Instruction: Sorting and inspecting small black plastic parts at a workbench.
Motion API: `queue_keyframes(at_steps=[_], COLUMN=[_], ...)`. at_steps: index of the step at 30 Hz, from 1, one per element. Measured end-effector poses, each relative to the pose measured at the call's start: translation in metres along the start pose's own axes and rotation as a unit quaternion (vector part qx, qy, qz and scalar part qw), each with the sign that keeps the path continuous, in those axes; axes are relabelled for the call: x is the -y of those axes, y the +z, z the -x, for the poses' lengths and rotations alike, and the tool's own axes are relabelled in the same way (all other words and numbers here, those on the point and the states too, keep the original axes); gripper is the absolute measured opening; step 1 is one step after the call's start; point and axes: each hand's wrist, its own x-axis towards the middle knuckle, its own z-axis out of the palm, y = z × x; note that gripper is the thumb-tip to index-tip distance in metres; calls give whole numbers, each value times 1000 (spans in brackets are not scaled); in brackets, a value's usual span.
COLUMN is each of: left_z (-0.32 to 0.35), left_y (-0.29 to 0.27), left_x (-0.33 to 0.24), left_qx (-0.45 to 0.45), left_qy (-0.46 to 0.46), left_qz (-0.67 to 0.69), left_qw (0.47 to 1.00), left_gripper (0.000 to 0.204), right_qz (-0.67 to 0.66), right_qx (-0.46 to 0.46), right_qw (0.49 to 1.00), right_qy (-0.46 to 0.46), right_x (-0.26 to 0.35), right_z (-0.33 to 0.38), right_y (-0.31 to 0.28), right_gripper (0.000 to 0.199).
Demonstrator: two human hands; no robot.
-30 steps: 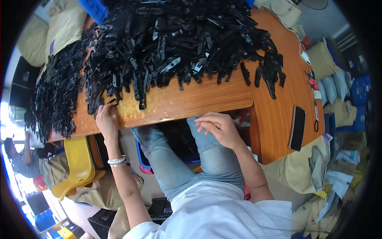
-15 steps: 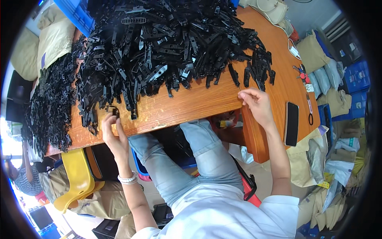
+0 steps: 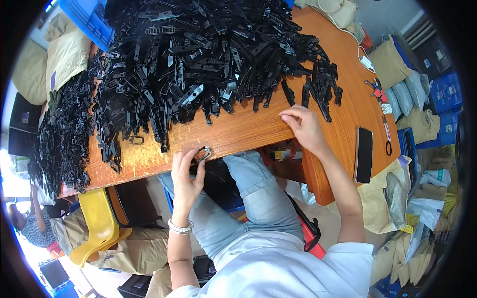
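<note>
My left hand (image 3: 187, 180), with a white bracelet at its wrist, is at the table's front edge. Thumb and fingers pinch a small black plastic frame-shaped part (image 3: 203, 155). Over the wooden table to the right, my right hand (image 3: 307, 130) has its fingertips drawn together, and whatever they might hold is too small to see. A great heap of long black plastic parts (image 3: 213, 59) covers the far side of the table. Another small open-framed part (image 3: 136, 140) lies alone on the wood, left of my left hand.
A second heap of smaller black parts (image 3: 64, 124) lies at the left. On the right of the table (image 3: 343, 144) are a phone (image 3: 364, 155), scissors (image 3: 387, 147) and a white cable. A yellow chair (image 3: 102, 218) stands at the left, a blue crate (image 3: 92, 22) behind it.
My left hand has moved right along the table edge with the small frame-shaped part, leaving another on the wood. My right hand has shifted a little left and down.
</note>
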Motion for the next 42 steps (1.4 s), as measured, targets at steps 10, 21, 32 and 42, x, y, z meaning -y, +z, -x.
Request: queue_keyframes(at_steps=[10,21,32,42], left_z=[-4,-13,-32,-60], left_y=[11,34,75,123], left_x=[-4,-16,-58,-105], left_qx=[11,58,161,209], left_qy=[3,-35,61,146], left_qz=[34,169,257,319], left_qw=[999,983,951,913], left_gripper=[31,26,35,34], right_qz=[-31,-55,53,-56], right_qx=[-86,-176,-273,-213], right_qw=[993,983,959,974], right_qy=[-76,-4,59,53], right_x=[4,-19,-149,-146], right_z=[-3,-2,-83,-108], right_y=[9,-26,-104,-96], right_gripper=[10,10,42,44])
